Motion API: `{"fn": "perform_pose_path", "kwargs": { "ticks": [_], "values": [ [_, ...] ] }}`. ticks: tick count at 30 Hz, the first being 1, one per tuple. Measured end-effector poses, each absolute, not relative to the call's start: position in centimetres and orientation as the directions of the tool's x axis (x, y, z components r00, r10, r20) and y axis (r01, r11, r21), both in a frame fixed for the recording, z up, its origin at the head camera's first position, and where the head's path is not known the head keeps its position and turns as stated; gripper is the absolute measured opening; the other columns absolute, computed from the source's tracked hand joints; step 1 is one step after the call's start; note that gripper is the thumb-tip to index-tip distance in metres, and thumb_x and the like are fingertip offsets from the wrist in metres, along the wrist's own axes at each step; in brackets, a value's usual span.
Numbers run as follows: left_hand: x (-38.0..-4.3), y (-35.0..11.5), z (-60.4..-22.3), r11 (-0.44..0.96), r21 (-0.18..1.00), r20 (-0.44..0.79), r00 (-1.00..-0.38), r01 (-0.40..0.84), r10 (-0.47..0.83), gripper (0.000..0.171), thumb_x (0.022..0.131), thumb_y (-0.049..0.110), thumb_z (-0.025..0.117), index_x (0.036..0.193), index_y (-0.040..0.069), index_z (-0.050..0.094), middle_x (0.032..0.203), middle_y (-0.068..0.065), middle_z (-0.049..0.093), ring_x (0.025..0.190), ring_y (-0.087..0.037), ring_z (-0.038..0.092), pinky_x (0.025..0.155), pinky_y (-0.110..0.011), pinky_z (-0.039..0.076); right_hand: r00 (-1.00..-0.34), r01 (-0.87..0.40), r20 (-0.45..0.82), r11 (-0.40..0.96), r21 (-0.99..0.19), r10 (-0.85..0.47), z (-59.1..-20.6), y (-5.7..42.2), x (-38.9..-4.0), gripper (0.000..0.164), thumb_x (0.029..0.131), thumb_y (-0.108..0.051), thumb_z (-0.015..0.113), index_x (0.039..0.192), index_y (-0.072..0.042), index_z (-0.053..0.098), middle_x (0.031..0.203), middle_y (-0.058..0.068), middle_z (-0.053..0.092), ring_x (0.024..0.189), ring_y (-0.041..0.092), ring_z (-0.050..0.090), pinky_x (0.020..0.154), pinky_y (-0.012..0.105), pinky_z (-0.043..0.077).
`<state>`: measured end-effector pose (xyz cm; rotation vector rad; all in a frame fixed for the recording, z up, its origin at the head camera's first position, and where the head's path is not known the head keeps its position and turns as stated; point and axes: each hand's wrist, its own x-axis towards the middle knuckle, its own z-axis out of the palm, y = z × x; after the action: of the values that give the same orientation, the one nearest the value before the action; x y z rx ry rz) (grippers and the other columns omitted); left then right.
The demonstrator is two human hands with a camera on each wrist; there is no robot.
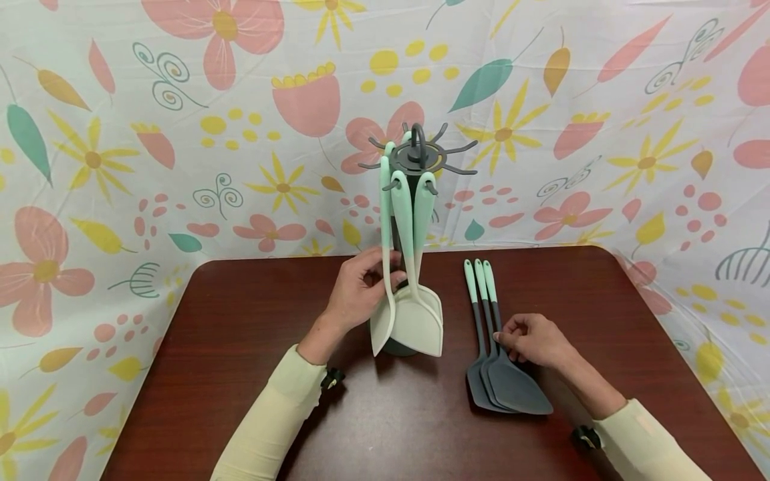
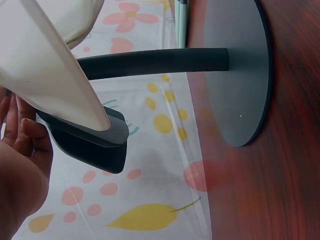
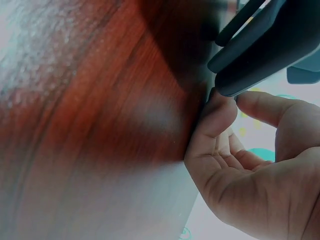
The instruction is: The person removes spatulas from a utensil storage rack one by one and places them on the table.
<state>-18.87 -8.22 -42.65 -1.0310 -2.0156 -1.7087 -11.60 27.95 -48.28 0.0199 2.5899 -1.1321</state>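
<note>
A dark utensil stand [image 1: 415, 159] with curved hooks stands at the table's middle. Several utensils with mint handles hang from it, including a cream turner [image 1: 415, 327] and another cream utensil [image 1: 382, 327] seen edge-on. My left hand [image 1: 361, 287] reaches in among them and grips the stand's pole, its fingertips partly hidden behind the cream utensils. Dark grey utensil heads [image 2: 90, 142] hang beside the cream ones in the left wrist view. To the right, my right hand [image 1: 535, 339] pinches the rightmost grey spatula [image 1: 520, 387] low on its shaft. Two similar grey spatulas [image 1: 478, 384] lie partly under it.
The dark red wooden table [image 1: 240, 361] reaches back to a flower-printed cloth [image 1: 180, 200] hanging behind it. The stand's round grey base [image 2: 240, 100] rests flat on the tabletop. Both forearms come in from the front, with a camera strapped at each wrist.
</note>
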Motion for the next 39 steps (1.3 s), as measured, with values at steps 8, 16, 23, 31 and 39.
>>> {"fn": "perform_pose_path", "kwargs": {
  "ticks": [8, 16, 23, 31, 39],
  "values": [
    [-18.8, -8.2, -42.6, 0.032, 0.733, 0.637, -0.702, 0.68, 0.319, 0.024, 0.095, 0.0, 0.078, 0.118, 0.006, 0.075, 0.096, -0.007, 0.07, 0.068, -0.015, 0.061, 0.061, -0.031, 0.05, -0.953, 0.134, -0.283, 0.691, -0.71, -0.106, -48.2, 27.9, -11.4, 0.029, 0.102, -0.03, 0.075, 0.093, -0.004, 0.066, 0.071, 0.006, 0.068, 0.066, 0.022, 0.068, 0.059, 0.037, 0.057],
    [-18.9, -8.1, -42.7, 0.027, 0.73, 0.642, -0.699, 0.683, 0.314, 0.025, 0.095, -0.001, 0.078, 0.118, 0.005, 0.075, 0.095, -0.007, 0.07, 0.068, -0.015, 0.06, 0.061, -0.029, 0.05, -0.951, 0.146, -0.292, 0.694, -0.705, -0.098, -48.0, 27.9, -11.3, 0.031, 0.102, -0.032, 0.075, 0.096, -0.003, 0.067, 0.072, 0.006, 0.07, 0.066, 0.022, 0.069, 0.061, 0.038, 0.058],
    [-18.8, -8.1, -42.7, 0.023, 0.731, 0.643, -0.7, 0.682, 0.31, 0.025, 0.094, -0.001, 0.079, 0.118, 0.004, 0.075, 0.094, -0.007, 0.07, 0.068, -0.014, 0.062, 0.061, -0.029, 0.051, -0.953, 0.151, -0.292, 0.708, -0.69, -0.083, -47.7, 28.1, -11.1, 0.036, 0.102, -0.038, 0.074, 0.096, -0.004, 0.067, 0.073, 0.005, 0.07, 0.066, 0.021, 0.07, 0.061, 0.038, 0.058],
    [-18.8, -8.1, -42.7, 0.024, 0.727, 0.646, -0.696, 0.686, 0.313, 0.025, 0.095, 0.0, 0.079, 0.119, 0.005, 0.075, 0.094, -0.006, 0.07, 0.068, -0.014, 0.063, 0.061, -0.03, 0.051, -0.957, 0.149, -0.28, 0.71, -0.688, -0.071, -47.6, 28.4, -11.0, 0.037, 0.102, -0.039, 0.073, 0.098, -0.003, 0.067, 0.075, 0.005, 0.071, 0.068, 0.022, 0.07, 0.062, 0.037, 0.058],
    [-18.8, -8.1, -42.6, 0.026, 0.731, 0.642, -0.7, 0.682, 0.313, 0.024, 0.095, 0.0, 0.078, 0.119, 0.005, 0.075, 0.095, -0.007, 0.07, 0.068, -0.014, 0.063, 0.061, -0.03, 0.052, -0.991, 0.06, -0.131, 0.772, -0.632, -0.031, -46.9, 28.1, -10.8, 0.038, 0.102, -0.043, 0.072, 0.105, -0.005, 0.069, 0.084, 0.004, 0.07, 0.071, 0.018, 0.064, 0.061, 0.033, 0.05]
  ]
}}
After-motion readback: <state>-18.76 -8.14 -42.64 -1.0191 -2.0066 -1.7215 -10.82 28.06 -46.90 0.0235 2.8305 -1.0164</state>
